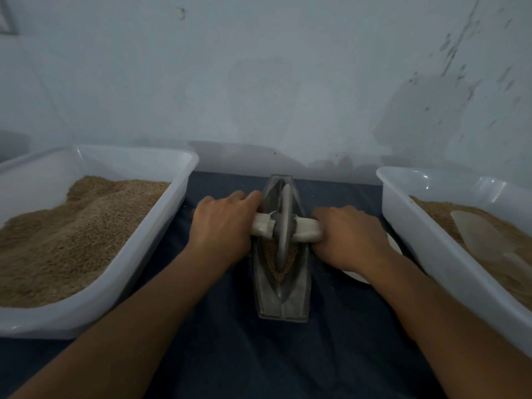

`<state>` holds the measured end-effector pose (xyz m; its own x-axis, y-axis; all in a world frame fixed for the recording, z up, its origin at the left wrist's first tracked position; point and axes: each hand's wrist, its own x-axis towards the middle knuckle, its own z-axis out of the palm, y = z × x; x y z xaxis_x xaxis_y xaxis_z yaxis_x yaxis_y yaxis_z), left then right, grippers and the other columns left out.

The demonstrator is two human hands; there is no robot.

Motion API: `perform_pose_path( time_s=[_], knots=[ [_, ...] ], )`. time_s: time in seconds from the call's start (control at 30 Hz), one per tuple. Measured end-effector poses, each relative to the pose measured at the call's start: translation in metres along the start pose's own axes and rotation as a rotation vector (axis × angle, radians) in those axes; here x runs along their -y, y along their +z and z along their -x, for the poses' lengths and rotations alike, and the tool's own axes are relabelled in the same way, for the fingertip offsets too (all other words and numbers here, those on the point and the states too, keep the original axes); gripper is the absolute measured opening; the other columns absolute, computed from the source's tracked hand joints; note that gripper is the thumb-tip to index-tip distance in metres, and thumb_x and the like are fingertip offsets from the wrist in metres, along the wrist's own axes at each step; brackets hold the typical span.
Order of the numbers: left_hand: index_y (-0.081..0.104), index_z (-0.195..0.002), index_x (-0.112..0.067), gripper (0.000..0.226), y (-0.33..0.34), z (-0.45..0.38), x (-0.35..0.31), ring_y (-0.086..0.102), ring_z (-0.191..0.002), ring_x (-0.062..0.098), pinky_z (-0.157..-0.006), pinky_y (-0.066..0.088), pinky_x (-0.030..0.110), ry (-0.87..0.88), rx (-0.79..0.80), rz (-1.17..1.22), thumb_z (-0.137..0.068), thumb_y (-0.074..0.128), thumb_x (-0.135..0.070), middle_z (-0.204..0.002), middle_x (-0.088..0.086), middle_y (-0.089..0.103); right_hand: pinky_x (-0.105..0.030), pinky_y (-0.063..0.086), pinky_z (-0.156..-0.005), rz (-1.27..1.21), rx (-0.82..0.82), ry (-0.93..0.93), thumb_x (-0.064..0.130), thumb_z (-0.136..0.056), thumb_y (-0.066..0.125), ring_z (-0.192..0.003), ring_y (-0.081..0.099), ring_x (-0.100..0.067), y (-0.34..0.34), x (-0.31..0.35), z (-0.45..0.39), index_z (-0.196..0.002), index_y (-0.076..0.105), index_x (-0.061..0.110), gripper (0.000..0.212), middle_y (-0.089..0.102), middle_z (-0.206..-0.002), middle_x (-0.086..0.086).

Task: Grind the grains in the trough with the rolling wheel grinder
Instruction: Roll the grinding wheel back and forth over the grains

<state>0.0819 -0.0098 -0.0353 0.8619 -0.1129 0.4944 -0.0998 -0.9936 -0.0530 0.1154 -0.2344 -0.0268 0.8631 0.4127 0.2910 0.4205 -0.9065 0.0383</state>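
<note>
Item: rolling wheel grinder (pixel 283 223), upright in the metal trough (pixel 283 295) at the centre of the blue-covered tabletop (pixel 230 355), its rim bedded in the grains (pixel 289 259). We find the left hand (pixel 223 226) and right hand (pixel 349 237) each curled round one end of the pale axle handle (pixel 306 228), wheel midway between the fingers. Flanking: left tub (pixel 161 226) and right tub (pixel 417 234) of grain.

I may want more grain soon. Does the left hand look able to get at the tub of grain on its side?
Probably yes, once it lets go. The left hand grips the grinder's handle, and the left tub sits open-topped right beside it, nothing between.
</note>
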Motion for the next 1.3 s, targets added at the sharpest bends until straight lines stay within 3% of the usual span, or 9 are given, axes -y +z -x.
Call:
perform_pose_path(
  time_s=[0.2,0.43,0.57,0.7,0.77,0.93,1.13,1.3],
  knots=[
    [0.046,-0.107,-0.04,0.039,0.002,0.006,-0.003,0.063,-0.078,0.016,-0.07,0.031,0.034,-0.032,-0.03,0.027,-0.077,0.067,-0.028,-0.089,-0.012,0.063,-0.026,0.026,-0.048,0.02,-0.007,0.006,0.039,-0.081,0.059,-0.065,0.054,-0.016,0.0,-0.002,-0.005,-0.066,0.045,0.029,0.022,0.055,-0.069,0.01],
    [0.047,-0.107,-0.039,0.035,0.003,0.006,-0.008,0.063,-0.077,0.017,-0.07,0.031,0.035,-0.05,-0.04,0.049,-0.079,0.065,-0.029,-0.086,-0.011,0.064,-0.025,0.024,-0.048,0.028,-0.002,0.011,0.036,-0.078,0.059,-0.059,0.047,-0.012,-0.003,-0.006,-0.004,-0.071,0.053,0.027,0.012,0.054,-0.068,0.011],
    [0.046,-0.11,-0.039,0.038,0.002,0.005,-0.009,0.063,-0.082,0.016,-0.072,0.033,0.036,-0.043,-0.011,0.064,-0.078,0.066,-0.03,-0.093,-0.011,0.063,-0.025,0.022,-0.047,0.029,-0.027,0.01,0.036,-0.08,0.059,-0.058,0.044,-0.012,-0.002,-0.006,-0.001,-0.067,0.045,0.028,0.02,0.051,-0.066,0.011],
    [0.045,-0.108,-0.033,0.038,-0.001,0.008,-0.007,0.063,-0.084,0.017,-0.072,0.035,0.035,-0.036,-0.009,0.066,-0.078,0.068,-0.033,-0.097,-0.009,0.061,-0.028,0.023,-0.049,0.024,-0.088,-0.026,0.039,-0.084,0.059,-0.066,0.05,-0.017,-0.002,-0.004,0.005,-0.085,0.048,0.031,0.013,0.051,-0.075,0.011],
    [0.044,-0.102,-0.03,0.036,0.0,0.012,-0.003,0.062,-0.081,0.018,-0.069,0.031,0.033,-0.031,-0.036,0.026,-0.078,0.07,-0.036,-0.094,-0.008,0.061,-0.029,0.022,-0.049,0.028,-0.132,-0.061,0.039,-0.085,0.061,-0.067,0.05,-0.018,-0.001,-0.005,0.011,-0.096,0.048,0.029,0.02,0.054,-0.082,0.01],
    [0.04,-0.101,-0.027,0.04,0.007,0.007,0.002,0.061,-0.081,0.02,-0.068,0.03,0.033,-0.013,-0.026,-0.112,-0.079,0.072,-0.033,-0.092,-0.005,0.061,-0.029,0.021,-0.047,0.069,-0.183,-0.098,0.037,-0.084,0.064,-0.063,0.047,-0.018,0.006,-0.01,0.004,-0.097,0.042,0.026,0.028,0.056,-0.083,0.007],
    [0.041,-0.108,-0.022,0.041,0.017,-0.026,0.008,0.063,-0.081,0.025,-0.058,0.03,0.034,-0.068,0.069,-0.139,-0.083,0.073,-0.029,-0.102,0.002,0.058,-0.029,0.023,-0.047,0.088,0.032,-0.066,0.036,-0.078,0.07,-0.068,0.046,-0.019,0.009,-0.024,-0.049,-0.095,0.038,0.029,0.037,0.049,-0.08,0.007],
    [0.051,-0.106,-0.022,0.023,0.025,-0.061,0.01,0.063,-0.088,0.023,-0.064,0.033,0.034,-0.072,0.106,-0.166,-0.089,0.066,-0.024,-0.102,0.001,0.06,-0.027,0.027,-0.05,0.053,0.126,-0.063,0.035,-0.073,0.072,-0.07,0.049,-0.016,0.013,-0.035,-0.087,-0.093,0.046,0.034,0.032,0.053,-0.082,0.009]
  ],
)
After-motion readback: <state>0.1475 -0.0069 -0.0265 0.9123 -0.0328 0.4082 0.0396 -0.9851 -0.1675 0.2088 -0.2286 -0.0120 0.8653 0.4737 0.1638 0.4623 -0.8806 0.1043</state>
